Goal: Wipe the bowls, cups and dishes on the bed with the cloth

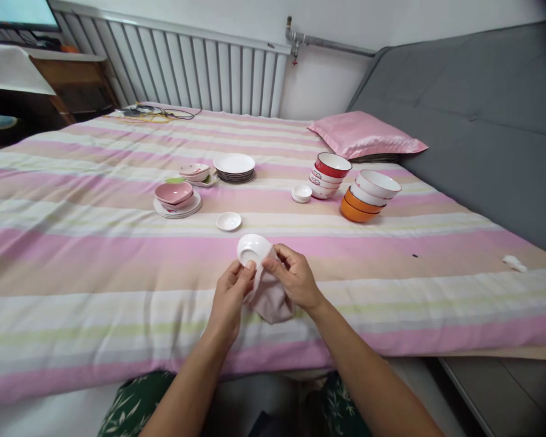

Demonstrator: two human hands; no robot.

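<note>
A small white dish [251, 244] is held up on edge over the near part of the bed, its foot ring facing me. My left hand [232, 291] pinches its lower left rim, thumb on the underside. On the other side my right hand [296, 276] grips a pinkish-beige cloth [272, 298] and presses it against the dish's right edge. The cloth hangs down between both hands. Beyond them, another small white dish [229, 221] lies on the striped bedspread. Farther right sits a little stack of white dishes [301, 193].
Pink bowls [175, 192] rest on white plates at left, near a plate stack [234, 164]. Stacked red-rimmed bowls [333, 164] and orange bowls [358, 208] stand at right. Behind are a pink pillow [366, 133], cables [164, 113], a radiator [186, 67] and a grey headboard [473, 91].
</note>
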